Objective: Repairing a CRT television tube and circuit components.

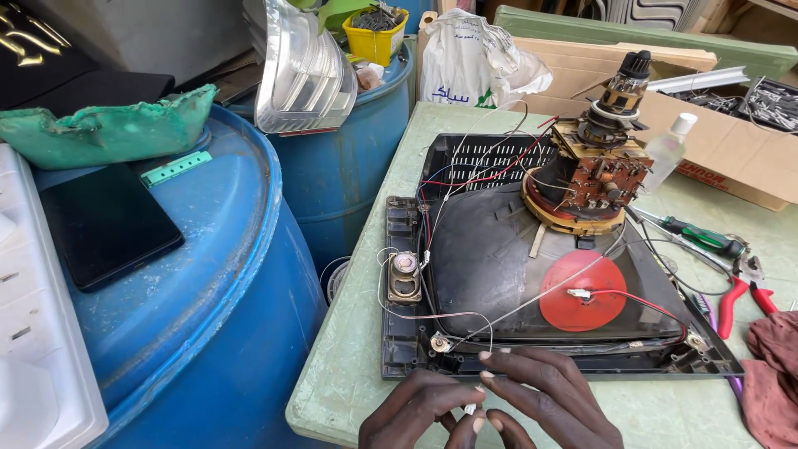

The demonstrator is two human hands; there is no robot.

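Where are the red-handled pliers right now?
In the head view, the red-handled pliers lie on the green table at the right, beside the green screwdriver and above the maroon cloth.

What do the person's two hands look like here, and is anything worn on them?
Both hands are bare: the left hand and the right hand show no gloves, rings, watch or sleeves. The fingernails are short and pale. The wrists fall outside the picture.
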